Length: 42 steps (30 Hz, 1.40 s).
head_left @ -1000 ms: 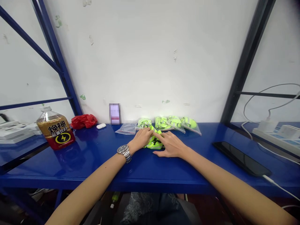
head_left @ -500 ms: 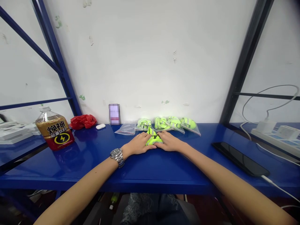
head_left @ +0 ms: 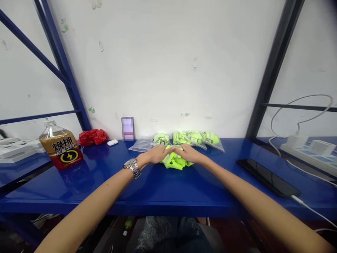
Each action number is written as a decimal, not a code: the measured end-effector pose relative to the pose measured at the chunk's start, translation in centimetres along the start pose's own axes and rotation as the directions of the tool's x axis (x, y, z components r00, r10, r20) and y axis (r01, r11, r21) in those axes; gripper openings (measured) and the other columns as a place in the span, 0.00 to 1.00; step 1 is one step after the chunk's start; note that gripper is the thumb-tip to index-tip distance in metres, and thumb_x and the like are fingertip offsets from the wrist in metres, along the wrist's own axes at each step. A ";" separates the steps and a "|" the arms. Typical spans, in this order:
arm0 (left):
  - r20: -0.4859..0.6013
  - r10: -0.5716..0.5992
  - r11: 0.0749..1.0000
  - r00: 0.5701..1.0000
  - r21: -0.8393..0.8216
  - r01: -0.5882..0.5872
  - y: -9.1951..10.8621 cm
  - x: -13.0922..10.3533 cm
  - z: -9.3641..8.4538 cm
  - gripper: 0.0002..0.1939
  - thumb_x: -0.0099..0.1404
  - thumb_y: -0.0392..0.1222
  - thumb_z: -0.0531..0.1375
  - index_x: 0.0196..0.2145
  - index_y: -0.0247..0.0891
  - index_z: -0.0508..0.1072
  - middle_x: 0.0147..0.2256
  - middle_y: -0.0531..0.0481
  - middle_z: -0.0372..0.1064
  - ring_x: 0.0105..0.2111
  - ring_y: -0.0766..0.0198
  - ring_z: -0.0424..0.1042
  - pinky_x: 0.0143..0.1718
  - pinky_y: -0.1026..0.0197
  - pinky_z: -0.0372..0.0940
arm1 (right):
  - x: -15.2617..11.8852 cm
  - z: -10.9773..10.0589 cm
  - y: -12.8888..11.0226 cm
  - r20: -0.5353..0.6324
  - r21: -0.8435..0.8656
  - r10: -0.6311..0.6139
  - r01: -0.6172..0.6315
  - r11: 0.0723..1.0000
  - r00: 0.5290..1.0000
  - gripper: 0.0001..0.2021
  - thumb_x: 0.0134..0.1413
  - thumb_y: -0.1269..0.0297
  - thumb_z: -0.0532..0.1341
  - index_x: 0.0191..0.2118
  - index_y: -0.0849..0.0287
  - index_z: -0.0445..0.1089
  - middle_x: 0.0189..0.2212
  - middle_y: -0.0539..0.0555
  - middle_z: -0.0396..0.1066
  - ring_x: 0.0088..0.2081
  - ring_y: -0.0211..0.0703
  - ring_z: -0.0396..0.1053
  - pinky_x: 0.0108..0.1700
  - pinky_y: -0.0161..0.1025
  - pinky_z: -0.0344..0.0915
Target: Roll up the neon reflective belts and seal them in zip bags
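Note:
A crumpled yellow-green reflective vest point(head_left: 176, 161) lies on the blue table between my hands. My left hand point(head_left: 158, 153), with a metal watch on its wrist, grips the vest from the left, thumb over its top. From the right, my right hand point(head_left: 190, 154) holds the same cloth, its thumb close to the other one. The far fingers of both hands are partly hidden. Just behind are bagged vests point(head_left: 161, 139), point(head_left: 210, 138) in clear plastic, and a flat clear bag point(head_left: 141, 144) lies left of them.
On the left stand a drink bottle point(head_left: 62, 146), a red plastic bag point(head_left: 93, 137), a white case point(head_left: 112, 142) and an upright phone point(head_left: 127, 128). A black phone point(head_left: 268, 177) with a white cable and a power strip point(head_left: 310, 154) are on the right.
My hands have shifted slightly up over the vest. More of the cloth now bulges out below and in front of them, and the thumbs have moved from its near edge to its top.

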<state>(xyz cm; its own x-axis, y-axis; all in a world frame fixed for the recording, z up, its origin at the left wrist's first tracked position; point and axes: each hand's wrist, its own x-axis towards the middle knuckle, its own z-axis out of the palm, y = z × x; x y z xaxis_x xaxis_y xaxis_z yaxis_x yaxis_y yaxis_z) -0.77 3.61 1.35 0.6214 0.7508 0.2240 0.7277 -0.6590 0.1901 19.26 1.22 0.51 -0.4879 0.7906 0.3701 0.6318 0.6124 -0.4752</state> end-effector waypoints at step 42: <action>0.196 0.118 0.993 0.973 -0.006 -0.119 1.2 -0.1 -0.9 0.35 0.49 0.69 0.60 0.42 0.35 0.70 0.34 0.44 0.70 0.34 0.53 0.68 0.32 0.62 0.57 | -1.2 1.6 1.1 0.152 -0.253 0.073 -0.033 0.967 0.986 0.48 0.40 0.40 0.64 0.62 0.68 0.55 0.56 0.72 0.60 0.56 0.67 0.58 0.52 0.56 0.59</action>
<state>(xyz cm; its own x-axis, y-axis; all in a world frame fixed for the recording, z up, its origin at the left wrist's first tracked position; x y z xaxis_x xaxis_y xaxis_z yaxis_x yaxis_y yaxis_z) -0.24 2.66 2.43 0.7476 0.6620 0.0529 0.6469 -0.7439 0.1676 19.62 0.96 -1.75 -0.5262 0.8243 0.2090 0.7792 0.5658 -0.2696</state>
